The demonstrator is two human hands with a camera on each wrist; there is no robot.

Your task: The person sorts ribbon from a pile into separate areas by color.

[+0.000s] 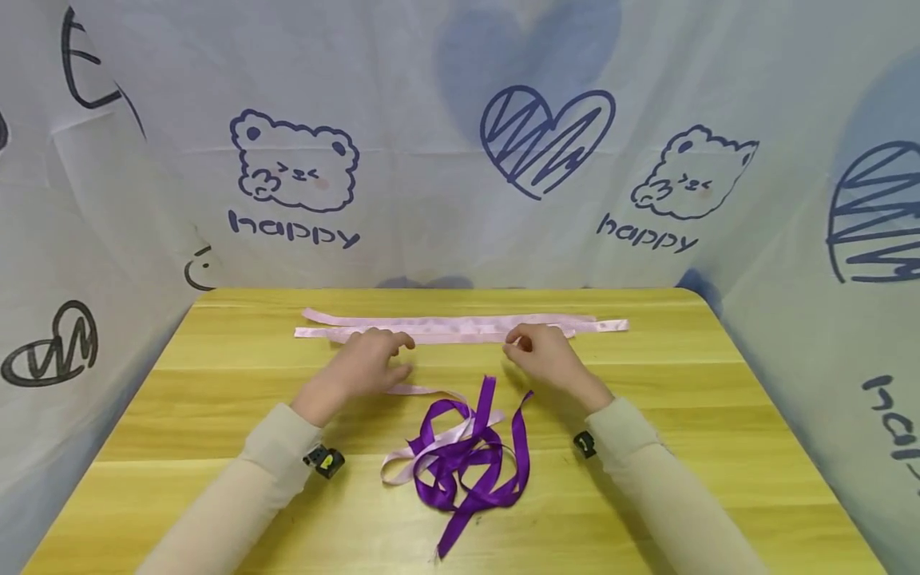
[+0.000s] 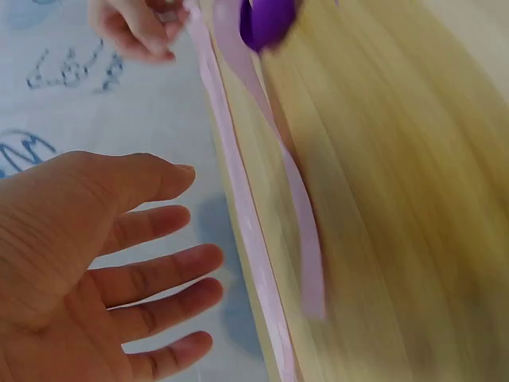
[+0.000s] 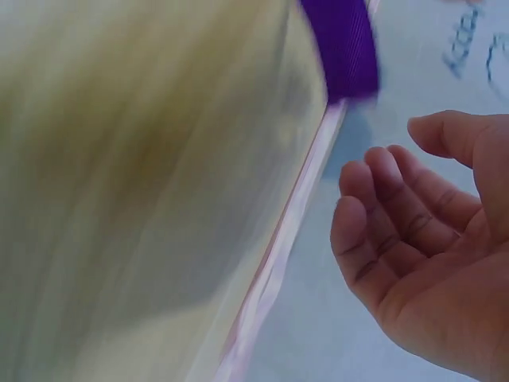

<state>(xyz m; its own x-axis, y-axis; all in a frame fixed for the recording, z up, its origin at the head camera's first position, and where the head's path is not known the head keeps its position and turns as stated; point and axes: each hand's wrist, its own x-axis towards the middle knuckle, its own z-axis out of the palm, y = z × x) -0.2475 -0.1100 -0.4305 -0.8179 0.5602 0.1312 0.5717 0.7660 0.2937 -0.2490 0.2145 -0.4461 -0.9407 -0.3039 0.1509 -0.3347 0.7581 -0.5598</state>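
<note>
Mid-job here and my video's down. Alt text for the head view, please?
A person's left hand and right hand, both empty, reach over a yellowish wood-grain table. Pink ribbons lie stretched side by side along its far edge; nearer the camera, between the forearms, sits a loose tangle of purple and pink ribbon.

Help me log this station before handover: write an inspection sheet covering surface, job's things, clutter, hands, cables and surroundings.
Surface: wooden-looking table, light yellow-brown, grain visible.
Job's things: pink ribbons lie stretched side by side along the far edge; nearer the person, a purple ribbon sits loosely tangled with a pale pink ribbon.
Clutter: nothing seen besides the ribbons.
Hands: left hand, fingers spread; right hand, fingers loosely bent; both near the stretched ribbons, holding nothing.
Cables: nothing seen.
Surroundings: pale sheet behind and beside the table, printed with bears, hearts and "happy".
</note>
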